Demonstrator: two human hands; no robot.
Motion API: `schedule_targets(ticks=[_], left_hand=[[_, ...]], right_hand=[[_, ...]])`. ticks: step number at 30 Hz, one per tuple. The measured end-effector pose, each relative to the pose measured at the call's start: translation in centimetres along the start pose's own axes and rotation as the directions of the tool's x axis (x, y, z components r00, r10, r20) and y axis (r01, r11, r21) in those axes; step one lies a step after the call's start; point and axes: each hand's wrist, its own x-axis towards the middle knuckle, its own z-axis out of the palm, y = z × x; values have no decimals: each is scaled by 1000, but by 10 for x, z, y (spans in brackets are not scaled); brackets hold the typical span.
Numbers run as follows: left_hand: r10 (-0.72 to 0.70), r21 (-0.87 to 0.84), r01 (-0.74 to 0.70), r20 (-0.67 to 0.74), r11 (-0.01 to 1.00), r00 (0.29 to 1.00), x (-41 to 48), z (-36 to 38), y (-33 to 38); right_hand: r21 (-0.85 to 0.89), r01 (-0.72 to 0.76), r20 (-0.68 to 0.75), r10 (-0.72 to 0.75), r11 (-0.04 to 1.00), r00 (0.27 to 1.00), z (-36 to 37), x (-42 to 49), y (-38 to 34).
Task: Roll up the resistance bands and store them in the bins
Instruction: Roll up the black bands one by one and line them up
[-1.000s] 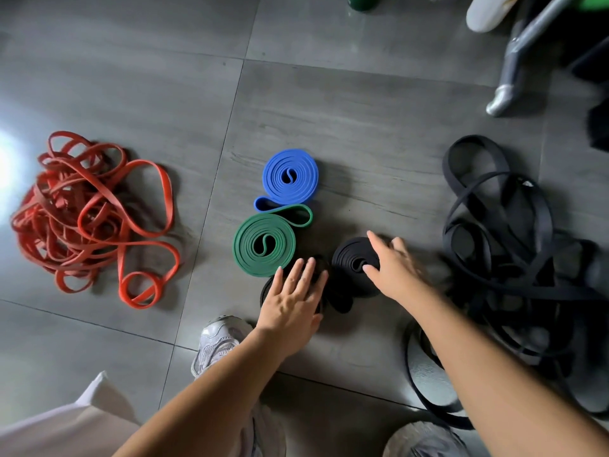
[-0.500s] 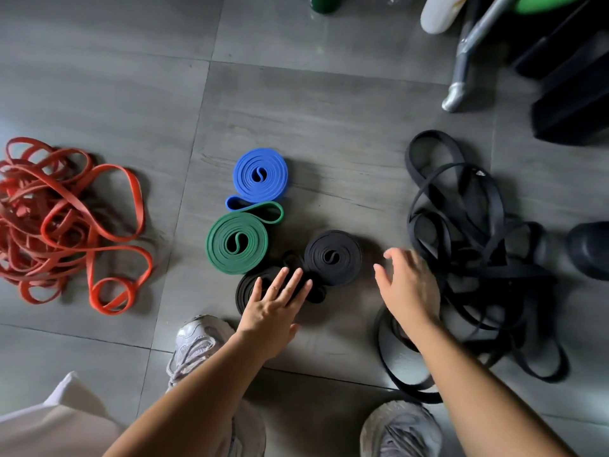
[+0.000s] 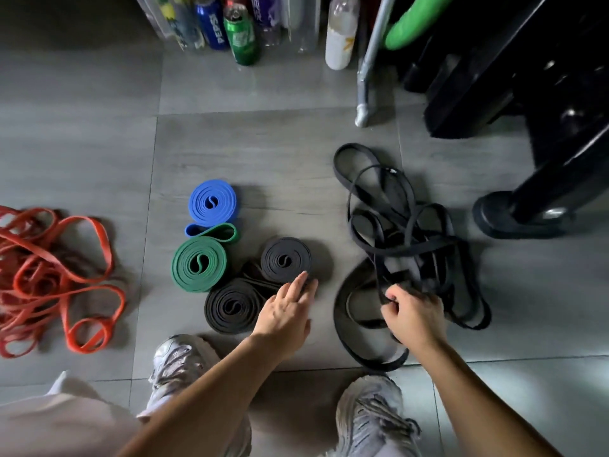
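Rolled bands lie on the grey floor: a blue roll (image 3: 212, 202), a green roll (image 3: 199, 265), and two black rolls, one farther (image 3: 285, 260) and one nearer (image 3: 232, 305). My left hand (image 3: 286, 310) is flat with straight fingers, its tips touching the edge of the farther black roll. To the right lies a tangled heap of loose black bands (image 3: 408, 245). My right hand (image 3: 413, 316) has curled fingers and pinches a strand at the near edge of that heap. A loose heap of orange bands (image 3: 49, 275) lies at the left. No bin is in view.
Bottles and cans (image 3: 242, 34) stand in a row along the back. A metal leg (image 3: 369, 77) and black gym equipment (image 3: 534, 94) with a black foot (image 3: 514, 216) crowd the back right. My two grey shoes (image 3: 372, 420) stand at the near edge.
My right hand moved right from the black roll to the loose black heap and closed on a strand. My left hand shifted right, off the nearer black roll. The view tilted up.
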Motion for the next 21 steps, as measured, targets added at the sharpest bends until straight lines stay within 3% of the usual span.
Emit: schedule_targets(ticks=[5, 10, 13, 16, 21], left_hand=[[78, -210, -83, -31, 974, 996, 12, -61, 77], [109, -345, -196, -256, 918, 960, -5, -147, 131], [131, -451, -310, -385, 837, 914, -32, -200, 154], [139, -605, -368, -391, 706, 910, -68, -247, 176], [215, -720, -482, -436, 499, 874, -132, -300, 201]], right_hand=[[347, 50, 152, -109, 937, 982, -85, 7, -23], [538, 113, 46, -162, 835, 986, -202, -6, -23], [651, 134, 14, -188, 747, 982, -257, -31, -23], [699, 185, -15, -244, 691, 970, -289, -57, -31], [625, 297, -127, -282, 722, 951, -306, -95, -57]])
